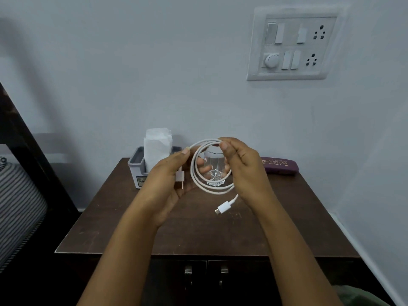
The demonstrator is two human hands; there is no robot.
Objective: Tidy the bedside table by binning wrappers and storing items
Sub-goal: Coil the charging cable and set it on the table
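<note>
While both hands held the white charging cable (199, 171) coiled above the bedside table (198, 230), left hand (170, 180) pinching one end, right hand (240, 166) gripping the loops, the coiling looked nearly finished, leaving the dangling plug to tuck in before storing.

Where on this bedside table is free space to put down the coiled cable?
The front half of the table is bare, from its front edge up to the glass. The right side in front of the purple case is bare too. The back row is crowded: tissue holder, glass and case.
</note>
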